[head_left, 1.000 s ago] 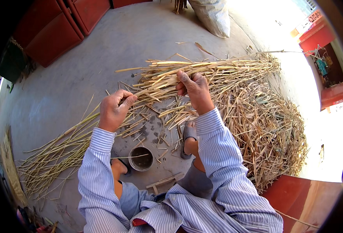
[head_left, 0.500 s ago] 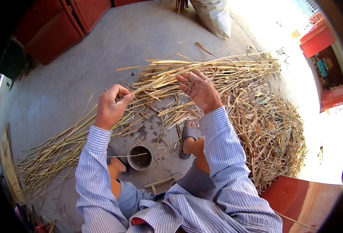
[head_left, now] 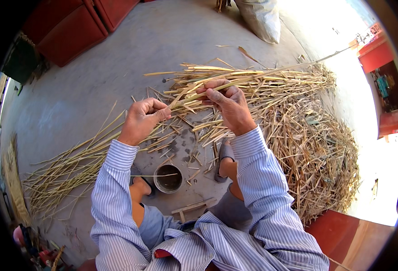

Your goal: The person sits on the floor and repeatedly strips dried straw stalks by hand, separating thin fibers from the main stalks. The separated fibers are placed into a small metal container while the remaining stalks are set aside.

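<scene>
A long pale-yellow stalk (head_left: 293, 67) runs from my hands up and away to the far right. My left hand (head_left: 143, 119) pinches its near end between thumb and fingers. Further along it, the thumb and fingers of my right hand (head_left: 229, 107) are closed on the same stalk. Just beyond and beneath lies a layer of dry straw-coloured stalks (head_left: 271, 86). Thin greenish-yellow stems (head_left: 68, 178) spread over the floor at the left, partly behind my left forearm. Short broken pieces lie scattered below my hands.
Between my feet stands a round metal bowl (head_left: 168, 190) of dark liquid, a thin stick across it. A heap of dry husks (head_left: 318, 158) fills the right side. Further out are a pale sack (head_left: 261, 20), red padded seats (head_left: 70, 34) and an upright straw bundle (head_left: 14, 183).
My right hand has gone from loosely spread fingers to closing on the stalk. The whole view has shifted slightly; my left hand keeps its pinch.
</scene>
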`<control>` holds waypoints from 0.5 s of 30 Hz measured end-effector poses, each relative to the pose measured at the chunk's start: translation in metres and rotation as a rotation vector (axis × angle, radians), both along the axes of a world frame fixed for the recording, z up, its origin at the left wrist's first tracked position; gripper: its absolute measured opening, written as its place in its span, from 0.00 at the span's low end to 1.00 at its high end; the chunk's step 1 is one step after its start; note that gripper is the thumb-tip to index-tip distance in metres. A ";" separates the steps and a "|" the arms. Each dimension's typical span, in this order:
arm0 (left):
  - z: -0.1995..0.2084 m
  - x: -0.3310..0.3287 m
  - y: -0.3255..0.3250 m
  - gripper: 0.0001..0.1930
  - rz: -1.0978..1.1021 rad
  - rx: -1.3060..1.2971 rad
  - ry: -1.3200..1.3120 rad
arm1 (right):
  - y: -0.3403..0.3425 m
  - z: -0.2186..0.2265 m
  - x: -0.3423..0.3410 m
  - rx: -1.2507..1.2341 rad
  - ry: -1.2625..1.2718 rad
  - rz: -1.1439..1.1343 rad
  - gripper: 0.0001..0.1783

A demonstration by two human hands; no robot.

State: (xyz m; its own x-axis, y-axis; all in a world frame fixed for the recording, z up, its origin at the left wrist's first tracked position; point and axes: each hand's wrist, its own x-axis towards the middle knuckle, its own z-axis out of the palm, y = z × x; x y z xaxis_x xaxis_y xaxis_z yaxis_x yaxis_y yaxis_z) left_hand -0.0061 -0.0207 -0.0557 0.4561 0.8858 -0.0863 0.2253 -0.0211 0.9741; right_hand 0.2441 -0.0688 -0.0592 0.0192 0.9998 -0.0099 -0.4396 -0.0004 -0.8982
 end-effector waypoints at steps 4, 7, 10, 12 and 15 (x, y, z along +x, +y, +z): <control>0.008 0.006 -0.007 0.11 0.099 -0.039 -0.030 | 0.001 -0.001 0.002 0.088 -0.013 0.000 0.10; 0.005 0.003 -0.010 0.10 0.121 -0.003 -0.040 | 0.003 0.001 0.001 0.114 -0.002 0.023 0.09; 0.009 0.006 -0.011 0.11 0.050 0.109 0.105 | 0.005 0.001 0.001 0.169 -0.046 0.052 0.07; 0.013 0.010 -0.011 0.11 0.009 0.048 0.074 | 0.001 0.001 0.001 0.178 -0.116 0.057 0.06; 0.014 0.009 -0.008 0.13 0.134 -0.040 -0.091 | 0.001 0.003 -0.004 0.203 -0.073 0.063 0.05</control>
